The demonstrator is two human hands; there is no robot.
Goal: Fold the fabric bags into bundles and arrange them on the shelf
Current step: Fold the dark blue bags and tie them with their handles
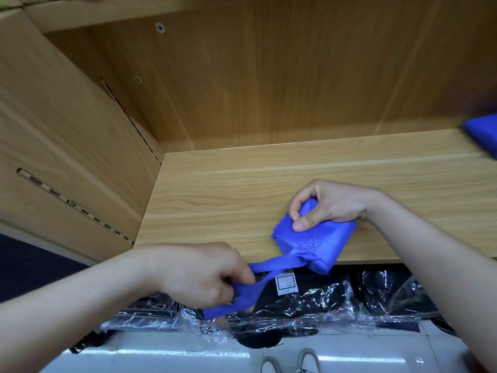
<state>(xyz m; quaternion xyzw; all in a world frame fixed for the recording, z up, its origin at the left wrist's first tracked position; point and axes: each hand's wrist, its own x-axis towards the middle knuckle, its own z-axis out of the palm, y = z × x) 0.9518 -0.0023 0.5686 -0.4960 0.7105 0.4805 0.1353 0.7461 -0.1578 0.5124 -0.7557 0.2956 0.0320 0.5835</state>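
A blue fabric bag, folded into a small bundle, lies at the front edge of the wooden shelf. My right hand grips the top of the bundle, thumb pressed on the fabric. The bag's blue straps stretch down and left past the shelf edge. My left hand grips the strap ends below the shelf. More blue fabric lies at the shelf's far right, blurred.
The shelf has a wooden back panel and a left side wall with slotted rails. Below the shelf edge lie several dark items in clear plastic wrap, one with a white label. Light floor tiles and shoes show at the bottom.
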